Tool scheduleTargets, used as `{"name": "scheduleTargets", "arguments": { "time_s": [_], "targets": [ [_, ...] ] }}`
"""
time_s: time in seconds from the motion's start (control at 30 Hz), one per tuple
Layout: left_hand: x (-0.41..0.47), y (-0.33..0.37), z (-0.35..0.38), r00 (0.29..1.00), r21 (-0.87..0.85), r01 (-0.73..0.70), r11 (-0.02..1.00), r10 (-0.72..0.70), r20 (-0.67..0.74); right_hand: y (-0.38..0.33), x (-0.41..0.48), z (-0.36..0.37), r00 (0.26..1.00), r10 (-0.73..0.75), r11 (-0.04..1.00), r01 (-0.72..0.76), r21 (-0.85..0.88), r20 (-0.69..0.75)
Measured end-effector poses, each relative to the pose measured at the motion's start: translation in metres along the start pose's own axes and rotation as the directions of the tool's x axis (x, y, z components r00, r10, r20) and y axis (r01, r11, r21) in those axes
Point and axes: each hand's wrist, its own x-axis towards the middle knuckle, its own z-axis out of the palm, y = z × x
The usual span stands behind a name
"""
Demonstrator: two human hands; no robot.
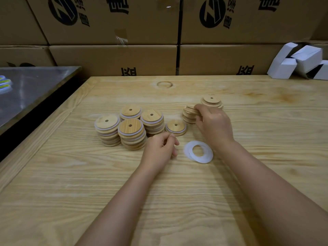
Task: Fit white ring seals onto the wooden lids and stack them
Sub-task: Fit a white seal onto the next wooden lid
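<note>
Fig.: fingers (198, 112) of right hand (214, 126) curled round the top lid of a short lid stack (188, 116), centre-right of frame; the top lid sits tilted. Left hand (159, 148), lower centre, rests on the table (71, 174) w/ fingers loosely curled, nothing seen betw. them. White rings (197, 151), a few overlapping, lie flat betw. the two wrists, touching neither hand. Just above the left hand: low lid pile (176, 127) w/ a white seal at its rim. Left of it, four taller sealed stacks (132, 134), packed close together. One more stack (211, 102) above the right hand. Cardboard boxes (113, 55) across the top; small white boxes (298, 61) upper right; metal surface (26, 89) upper left.
</note>
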Motion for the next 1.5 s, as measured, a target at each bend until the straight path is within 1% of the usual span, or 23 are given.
{"name": "scheduleTargets", "arguments": {
  "time_s": [0.07,0.13,0.2,0.27,0.4,0.5,0.57,0.6,0.63,0.7,0.77,0.8,0.87,0.97,1.03,1.2,1.3,1.4,1.5],
  "targets": [
    [0.001,0.001,0.000,1.000,-0.032,0.017,0.999,-0.017,0.010,-0.004,-0.013,-0.009,0.999,0.010,0.998,-0.008,0.067,-0.036],
    [0.001,0.003,0.000,0.999,-0.073,0.026,0.997,-0.024,0.025,-0.007,-0.025,-0.018,0.999,-0.013,0.995,0.018,0.101,-0.051],
    [0.000,0.007,-0.001,0.999,-0.118,0.024,0.993,-0.020,0.039,-0.011,-0.033,-0.028,0.995,-0.069,0.990,0.077,0.117,-0.068],
    [0.001,0.010,-0.001,0.997,-0.201,0.046,0.979,-0.032,0.070,-0.019,-0.039,-0.036,0.988,-0.140,0.980,0.148,0.131,-0.065],
    [0.002,0.015,-0.003,0.991,-0.343,0.103,0.934,-0.065,0.121,-0.039,-0.051,-0.039,0.972,-0.232,0.967,0.233,0.105,-0.023],
    [0.002,0.015,-0.005,0.991,-0.412,0.114,0.904,-0.073,0.115,-0.047,-0.056,-0.036,0.957,-0.285,0.956,0.287,0.054,-0.046],
    [0.002,0.014,-0.005,0.990,-0.465,0.119,0.877,-0.067,0.128,-0.048,-0.057,-0.034,0.956,-0.289,0.955,0.291,0.059,-0.039],
    [0.002,0.014,-0.005,0.989,-0.483,0.121,0.867,-0.064,0.133,-0.048,-0.057,-0.033,0.967,-0.255,0.964,0.255,0.077,-0.015],
    [0.003,0.013,-0.004,0.989,-0.492,0.121,0.862,-0.064,0.130,-0.046,-0.057,-0.032,0.982,-0.186,0.978,0.184,0.099,0.019],
    [0.004,0.011,-0.003,0.992,-0.492,0.116,0.863,-0.075,0.102,-0.039,-0.056,-0.030,0.997,0.008,0.987,-0.021,0.162,0.077],
    [0.006,0.009,-0.002,0.994,-0.473,0.112,0.874,-0.090,0.070,-0.026,-0.056,-0.030,0.977,0.171,0.947,-0.199,0.250,0.129],
    [0.007,0.008,-0.002,0.994,-0.461,0.111,0.881,-0.092,0.064,-0.019,-0.056,-0.031,0.959,0.223,0.923,-0.265,0.279,0.175],
    [0.007,0.006,-0.002,0.994,-0.436,0.106,0.894,-0.086,0.065,-0.008,-0.058,-0.031,0.918,0.258,0.896,-0.344,0.282,0.300],
    [0.006,0.006,-0.002,0.995,-0.422,0.099,0.901,-0.077,0.068,-0.003,-0.061,-0.030,0.854,0.248,0.891,-0.387,0.239,0.458],
    [0.005,0.006,-0.002,0.995,-0.419,0.094,0.903,-0.072,0.069,-0.004,-0.062,-0.030,0.843,0.243,0.892,-0.388,0.231,0.479],
    [0.003,0.010,-0.003,0.994,-0.448,0.110,0.887,-0.086,0.072,-0.007,-0.061,-0.031,0.875,0.178,0.932,-0.297,0.207,0.451],
    [0.002,0.011,-0.003,0.996,-0.447,0.076,0.891,-0.048,0.075,-0.007,-0.061,-0.031,0.910,0.157,0.949,-0.246,0.196,0.383],
    [0.002,0.010,-0.004,0.997,-0.440,0.046,0.897,-0.015,0.074,-0.010,-0.061,-0.032,0.927,0.197,0.928,-0.282,0.245,0.319],
    [0.001,0.008,-0.004,0.998,-0.431,0.011,0.902,0.018,0.064,-0.012,-0.060,-0.031,0.927,0.228,0.911,-0.311,0.271,0.297]
  ]
}}
